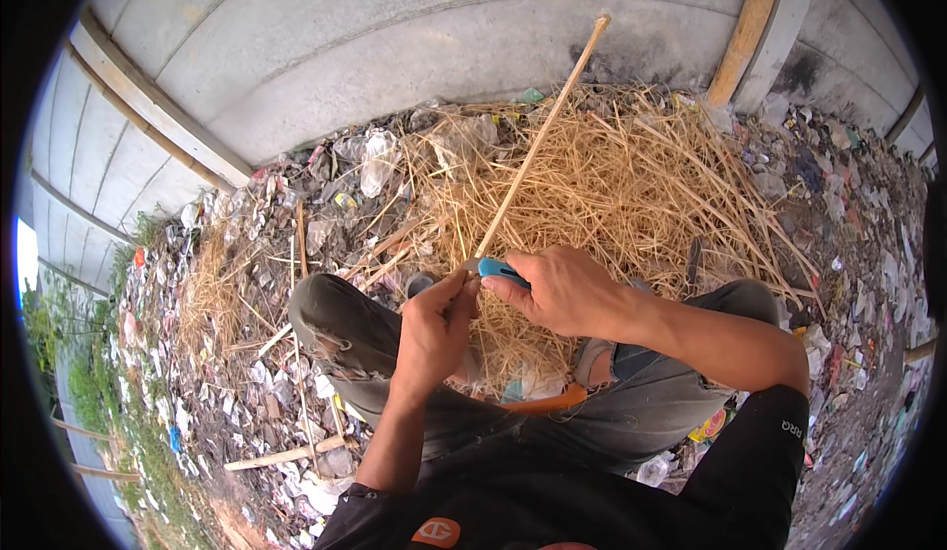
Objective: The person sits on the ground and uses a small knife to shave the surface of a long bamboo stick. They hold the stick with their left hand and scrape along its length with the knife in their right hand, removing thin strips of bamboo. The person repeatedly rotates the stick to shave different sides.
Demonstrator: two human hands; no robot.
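Observation:
A long, pale bamboo stick (543, 134) slants away from me over the straw, its far end near the wall. My left hand (434, 331) is closed around its near end, between my knees. In my closed right hand (570, 289) is a blue-handled cutter knife (501, 272). Its blade end meets the stick right beside my left fingers; the exact contact is too small to make out. Thin straw-coloured shavings (513, 348) lie below both hands, between my feet.
A heap of straw-like shavings (612, 185) spreads ahead of me. Litter and plastic scraps (380, 160) cover the ground around it. A grey panel wall (414, 47) with a wooden post (748, 32) stands behind. Loose sticks (286, 454) lie at left, and an orange item (547, 402) below my hands.

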